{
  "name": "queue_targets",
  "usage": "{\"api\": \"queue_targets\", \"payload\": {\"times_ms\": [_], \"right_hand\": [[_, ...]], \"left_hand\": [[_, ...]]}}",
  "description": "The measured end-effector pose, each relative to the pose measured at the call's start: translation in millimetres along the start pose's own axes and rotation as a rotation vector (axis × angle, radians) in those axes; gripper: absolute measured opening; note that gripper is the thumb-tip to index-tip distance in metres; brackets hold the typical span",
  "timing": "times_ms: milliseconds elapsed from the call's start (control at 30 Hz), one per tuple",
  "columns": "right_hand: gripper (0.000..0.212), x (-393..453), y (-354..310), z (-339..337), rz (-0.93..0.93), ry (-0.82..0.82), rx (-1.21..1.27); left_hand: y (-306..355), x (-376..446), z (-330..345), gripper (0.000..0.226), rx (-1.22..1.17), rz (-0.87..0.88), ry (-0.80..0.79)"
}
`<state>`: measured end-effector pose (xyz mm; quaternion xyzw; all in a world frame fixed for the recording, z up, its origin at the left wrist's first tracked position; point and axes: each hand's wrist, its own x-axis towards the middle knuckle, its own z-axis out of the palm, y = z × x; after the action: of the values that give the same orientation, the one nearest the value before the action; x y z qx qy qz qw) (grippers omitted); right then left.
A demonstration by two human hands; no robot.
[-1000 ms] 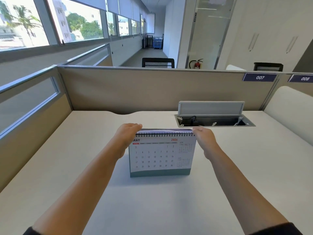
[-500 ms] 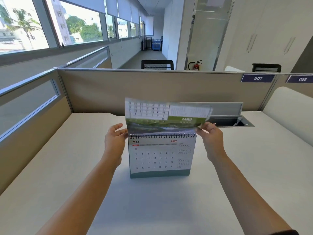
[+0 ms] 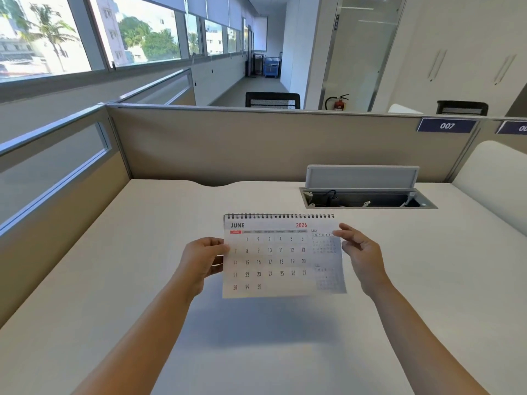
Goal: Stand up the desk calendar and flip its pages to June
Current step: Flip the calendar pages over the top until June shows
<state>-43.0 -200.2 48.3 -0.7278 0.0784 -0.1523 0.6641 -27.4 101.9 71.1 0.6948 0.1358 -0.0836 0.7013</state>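
Note:
The desk calendar [image 3: 273, 260] stands on the white desk [image 3: 142, 252] with its black spiral binding on top. The page facing me reads JUNE 2026. Its lower right corner is blurred, and the page hides the base behind it. My left hand [image 3: 204, 259] pinches the page's left edge, thumb in front and fingers behind. My right hand [image 3: 360, 250] is at the right edge with its fingers spread, the fingertips just touching the upper right corner.
An open cable tray [image 3: 368, 199] with a raised grey lid [image 3: 362, 176] is sunk into the desk behind the calendar on the right. Beige partition walls [image 3: 256, 146] close the desk at the back and left. A white rounded panel [image 3: 493, 178] stands at the right.
The May sheet that was raised above the spiral half a second ago has gone over the top. June now faces me, and both hands have dropped from the top edge to the page's sides.

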Motion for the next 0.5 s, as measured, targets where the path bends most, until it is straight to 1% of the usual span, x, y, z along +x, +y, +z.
{"api": "queue_targets", "payload": {"times_ms": [100, 233, 300, 367, 433, 500], "right_hand": [[0.038, 1, 1, 1, 0.012, 0.066, -0.005], [0.027, 7, -5, 6, 0.004, 0.095, -0.089], [0.031, 13, -10, 9, -0.012, 0.085, -0.169], [0.036, 19, -16, 13, 0.003, 0.043, -0.251], [0.032, 22, -20, 18, -0.005, 0.0, -0.354], [0.028, 21, -20, 22, -0.043, 0.033, -0.447]], "left_hand": [[-3, 3, 3, 0.008, 0.05, 0.02, 0.038], [-6, 8, 8, 0.006, 0.105, 0.048, 0.132], [-5, 8, 10, 0.019, 0.153, 0.066, 0.228], [-3, 4, 15, 0.031, 0.172, 0.085, 0.286], [2, -4, 24, 0.037, 0.141, 0.084, 0.258], [6, -13, 38, 0.042, 0.123, 0.045, 0.128]]}}
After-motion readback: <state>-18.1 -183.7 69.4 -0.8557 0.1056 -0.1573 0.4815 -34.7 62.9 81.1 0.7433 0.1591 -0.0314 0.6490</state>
